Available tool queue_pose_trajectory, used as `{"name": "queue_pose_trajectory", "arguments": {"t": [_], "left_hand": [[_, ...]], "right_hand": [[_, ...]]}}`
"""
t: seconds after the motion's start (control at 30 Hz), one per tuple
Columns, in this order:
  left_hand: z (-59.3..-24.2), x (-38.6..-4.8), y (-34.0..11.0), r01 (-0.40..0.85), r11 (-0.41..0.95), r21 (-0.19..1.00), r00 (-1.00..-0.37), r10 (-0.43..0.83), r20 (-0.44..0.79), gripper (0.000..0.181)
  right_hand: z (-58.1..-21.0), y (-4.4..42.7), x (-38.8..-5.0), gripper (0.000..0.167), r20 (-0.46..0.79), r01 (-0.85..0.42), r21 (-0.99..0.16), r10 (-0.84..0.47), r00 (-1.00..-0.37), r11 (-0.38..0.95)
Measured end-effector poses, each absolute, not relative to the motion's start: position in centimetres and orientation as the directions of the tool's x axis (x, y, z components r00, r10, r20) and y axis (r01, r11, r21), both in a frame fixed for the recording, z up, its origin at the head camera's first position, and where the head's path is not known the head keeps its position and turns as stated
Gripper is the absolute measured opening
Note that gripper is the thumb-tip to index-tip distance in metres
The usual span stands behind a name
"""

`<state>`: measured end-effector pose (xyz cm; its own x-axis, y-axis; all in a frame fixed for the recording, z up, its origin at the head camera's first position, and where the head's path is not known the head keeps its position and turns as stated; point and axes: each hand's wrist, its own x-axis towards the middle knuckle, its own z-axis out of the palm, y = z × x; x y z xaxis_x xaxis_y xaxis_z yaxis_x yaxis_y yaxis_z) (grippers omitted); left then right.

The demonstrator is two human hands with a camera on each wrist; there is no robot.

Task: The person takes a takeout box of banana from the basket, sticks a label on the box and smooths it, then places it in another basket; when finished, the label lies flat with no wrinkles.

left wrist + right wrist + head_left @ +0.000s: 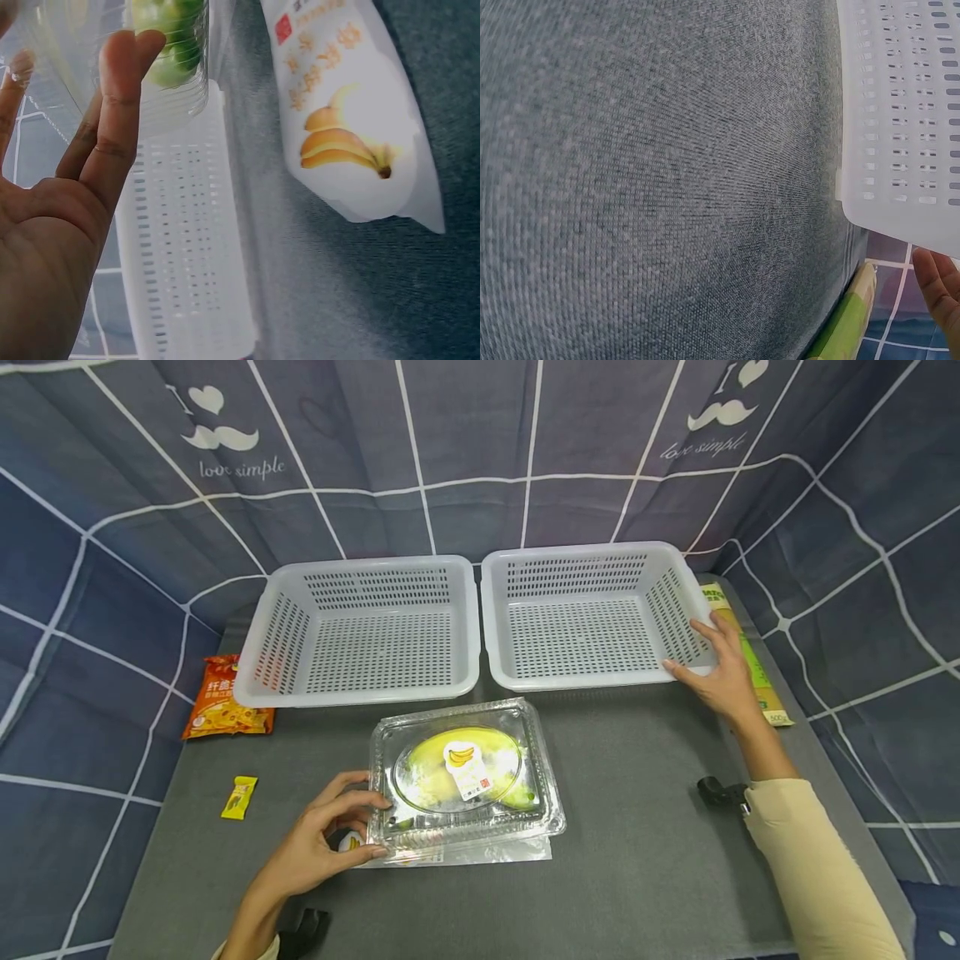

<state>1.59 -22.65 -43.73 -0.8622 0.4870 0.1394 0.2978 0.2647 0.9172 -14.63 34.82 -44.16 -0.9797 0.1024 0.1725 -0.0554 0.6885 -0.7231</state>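
A clear plastic clamshell box (405,833) with yellow-green bananas (427,772) inside and a banana label is gripped at its left side by my left hand (318,835). In the left wrist view the fingers lie against the clear box (169,120). Under the box lies a white bag printed with bananas (356,127), mostly hidden from above. My right hand (727,681) is at the near right corner of the right basket (585,681), thumb and fingers spread around the corner. In the right wrist view its fingers (934,281) stand beside the basket's end.
A second white basket (352,697) stands to the left. An orange snack bag (225,710) lies against its left side, and a small yellow packet (239,797) lies nearer. Beside the right basket is a green and yellow package (768,697). Dark gridded cloth (465,435) encloses the table.
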Motion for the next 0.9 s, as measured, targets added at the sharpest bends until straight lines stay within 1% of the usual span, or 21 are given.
{"name": "queue_pose_trajectory", "arguments": {"t": [0.2,0.4,0.63,0.9], "left_hand": [[-42.6,1.4,-22.7,0.358,0.222,0.907,-0.838,0.505,0.207,0.056],[-41.1,0.6,-22.7,0.370,0.210,0.905,-0.819,0.533,0.211,0.057],[-39.4,-1.4,-22.3,0.400,0.234,0.886,-0.801,0.559,0.215,0.057],[-37.1,-4.4,-21.3,0.419,0.265,0.868,-0.800,0.561,0.214,0.056]], "right_hand": [[-44.1,34.8,-14.6,0.082,0.157,-0.042,-0.718,0.102,-0.982,0.695],[-43.9,34.8,-14.5,0.082,0.153,-0.038,-0.717,0.104,-0.983,0.696],[-43.8,34.8,-14.7,0.083,0.151,-0.038,-0.713,0.100,-0.984,0.700],[-43.7,34.9,-14.6,0.083,0.145,-0.033,-0.710,0.100,-0.984,0.703]]}}
